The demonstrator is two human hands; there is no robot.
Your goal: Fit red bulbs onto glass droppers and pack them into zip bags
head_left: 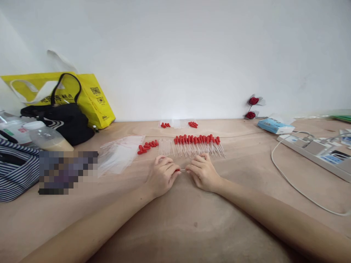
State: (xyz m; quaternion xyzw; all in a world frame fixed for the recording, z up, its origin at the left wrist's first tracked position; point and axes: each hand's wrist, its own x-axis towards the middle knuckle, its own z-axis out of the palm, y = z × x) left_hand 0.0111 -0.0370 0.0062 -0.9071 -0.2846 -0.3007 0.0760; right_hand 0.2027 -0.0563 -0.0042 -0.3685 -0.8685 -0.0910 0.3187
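Observation:
My left hand is closed in a pinch on a red rubber bulb, mostly covered by the fingers. Opposite it, my right hand pinches a thin clear dropper tube that bridges the short gap between the hands. Whether the tube's end is inside the bulb cannot be made out. Just beyond the hands lies a row of droppers with red bulbs on clear tubes. Left of that row are several bare clear tubes and a small group of loose red bulbs.
Clear zip bags lie left of the loose bulbs. Bagged red bulbs rest by the wall. A yellow bag, black bag and bottle stand left. Tissues, a power strip and its cable are right.

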